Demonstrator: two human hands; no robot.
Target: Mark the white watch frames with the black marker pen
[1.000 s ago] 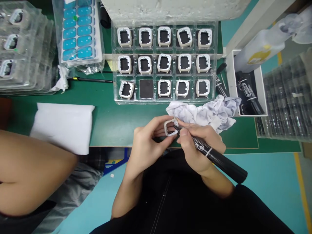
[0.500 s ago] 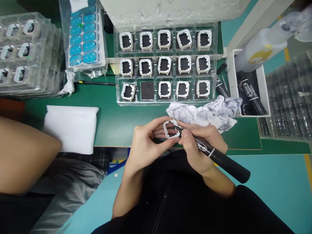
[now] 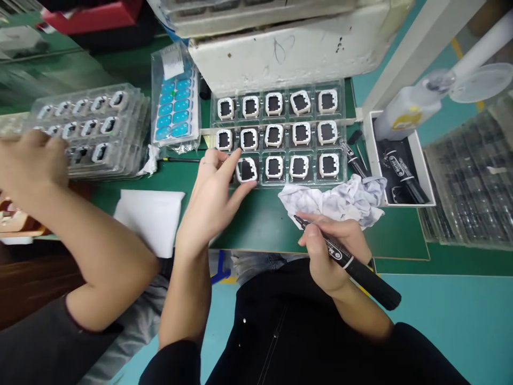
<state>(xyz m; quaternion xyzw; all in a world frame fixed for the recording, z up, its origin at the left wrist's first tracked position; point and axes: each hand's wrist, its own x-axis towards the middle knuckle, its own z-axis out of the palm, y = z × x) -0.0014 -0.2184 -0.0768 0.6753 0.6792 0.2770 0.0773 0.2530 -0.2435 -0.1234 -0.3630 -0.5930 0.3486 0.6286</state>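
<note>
Left hand (image 3: 210, 200) reaches forward with the arm extended, thumb and forefinger pinched at the near-left corner of the clear tray (image 3: 280, 184), other fingers loosely spread. Right hand (image 3: 332, 251) hangs back, well nearer the body than the tray (fingers curled, writing grip), wrist bent, forearm angled inward.
</note>
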